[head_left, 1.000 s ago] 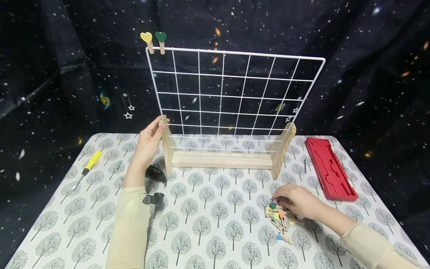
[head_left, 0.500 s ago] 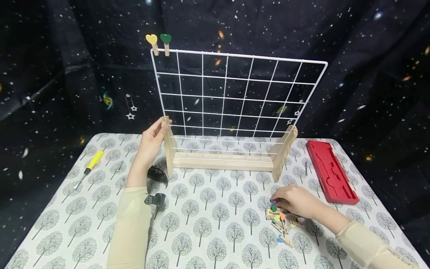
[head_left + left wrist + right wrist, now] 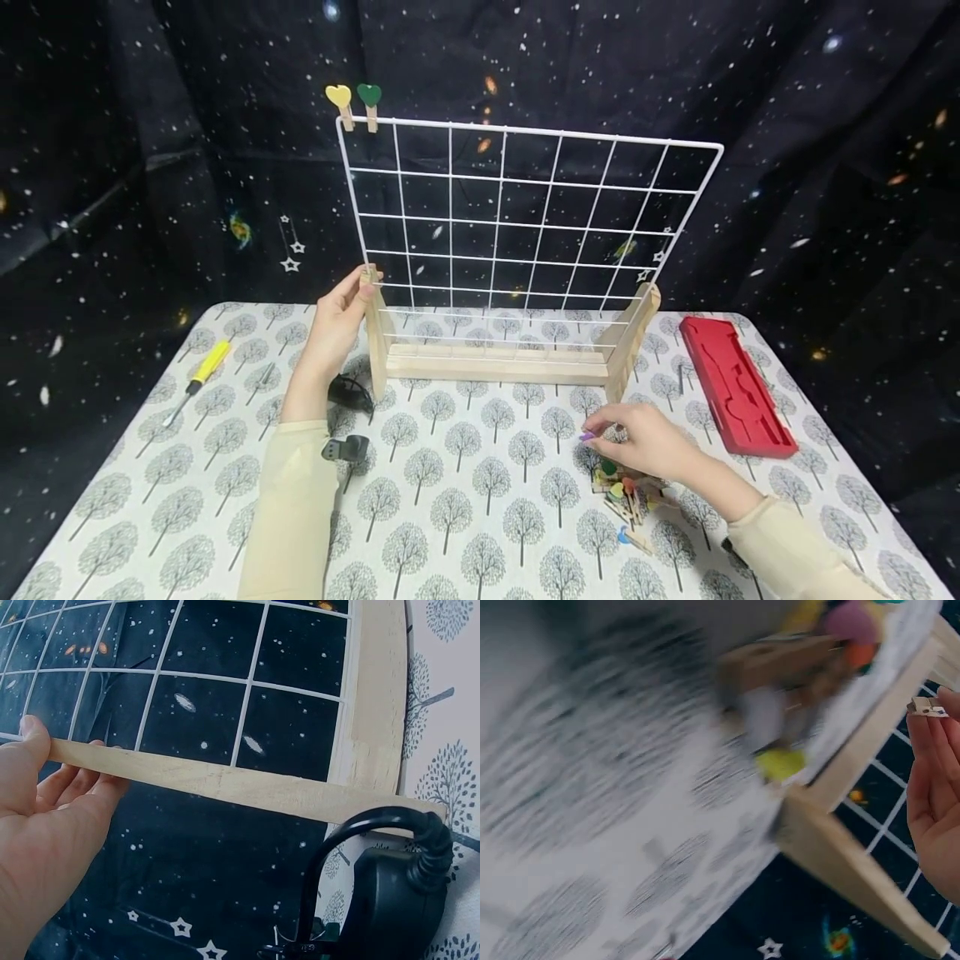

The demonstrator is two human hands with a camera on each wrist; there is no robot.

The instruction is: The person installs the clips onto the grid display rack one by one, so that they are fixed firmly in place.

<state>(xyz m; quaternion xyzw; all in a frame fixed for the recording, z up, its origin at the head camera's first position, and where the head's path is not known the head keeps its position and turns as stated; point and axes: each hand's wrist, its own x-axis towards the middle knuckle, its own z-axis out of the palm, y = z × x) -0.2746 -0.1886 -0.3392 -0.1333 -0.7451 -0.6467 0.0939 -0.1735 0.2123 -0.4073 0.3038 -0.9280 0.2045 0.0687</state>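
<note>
My left hand (image 3: 335, 325) grips the top of the left wooden side piece (image 3: 377, 350) of a stand that holds a white wire grid (image 3: 525, 179). In the left wrist view, the thumb lies on one side of the wood and the fingers on the other. Just over the pile, my right hand (image 3: 648, 440) pinches a small wooden clothespin (image 3: 928, 707) with a purple heart (image 3: 587, 436). A yellow-heart clothespin (image 3: 341, 102) and a green-heart clothespin (image 3: 370, 102) are clipped at the grid's upper left corner. Below the right hand lies a pile of coloured clothespins (image 3: 626, 490).
A red moulded tray (image 3: 738, 387) lies at the right of the table. At the left is a yellow-handled screwdriver (image 3: 206, 367). A black cabled device (image 3: 397, 900) is near the left wrist. One blue clothespin (image 3: 636, 540) lies in front of the pile.
My right hand has lifted off the pile, moving up and slightly left with the purple-heart clothespin pinched in its fingers. My left hand keeps its grip on the stand.
</note>
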